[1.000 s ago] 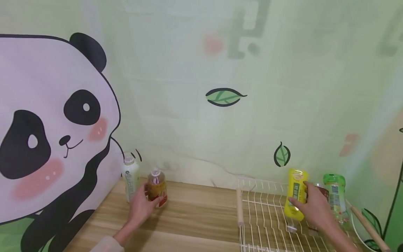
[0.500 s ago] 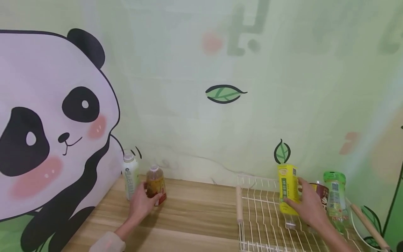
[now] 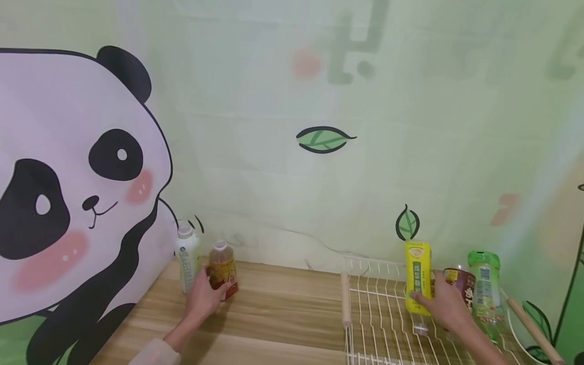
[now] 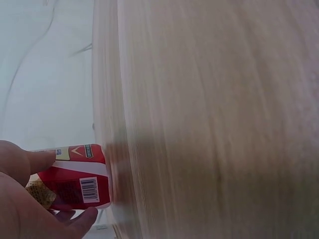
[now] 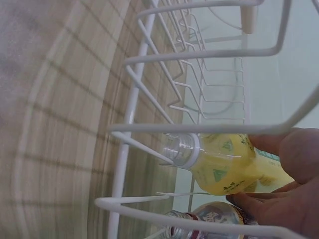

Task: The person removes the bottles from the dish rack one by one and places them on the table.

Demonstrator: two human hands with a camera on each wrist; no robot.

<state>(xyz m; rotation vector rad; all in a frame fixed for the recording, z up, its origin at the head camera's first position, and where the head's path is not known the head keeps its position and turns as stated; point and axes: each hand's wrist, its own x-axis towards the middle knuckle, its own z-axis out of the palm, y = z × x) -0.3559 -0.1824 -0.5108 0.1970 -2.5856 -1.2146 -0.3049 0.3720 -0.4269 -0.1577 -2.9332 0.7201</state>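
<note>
My left hand [image 3: 204, 294] grips an amber drink bottle [image 3: 223, 271] with a red and gold label, upright on the wooden table. In the left wrist view, fingers and thumb wrap the bottle's red, barcoded lower part [image 4: 82, 181]. A white bottle [image 3: 187, 261] stands just left of it. On the right, my right hand [image 3: 449, 304] holds a yellow-labelled bottle [image 3: 417, 276] upside down in the white wire rack [image 3: 383, 295]. Its clear neck [image 5: 180, 149] points down between the wires in the right wrist view.
Beside the right hand, a bottle with a dark red label [image 3: 466, 284] and a green-capped-looking inverted bottle [image 3: 484, 286] stand in the rack. The rack has wooden handles [image 3: 347, 299] at both sides. A printed green backdrop [image 3: 274, 203] hangs behind the table.
The yellow-labelled bottle has shifted left in the rack with my right hand and turned slightly, uncovering more of the dark red label. My left hand stays on the amber bottle.
</note>
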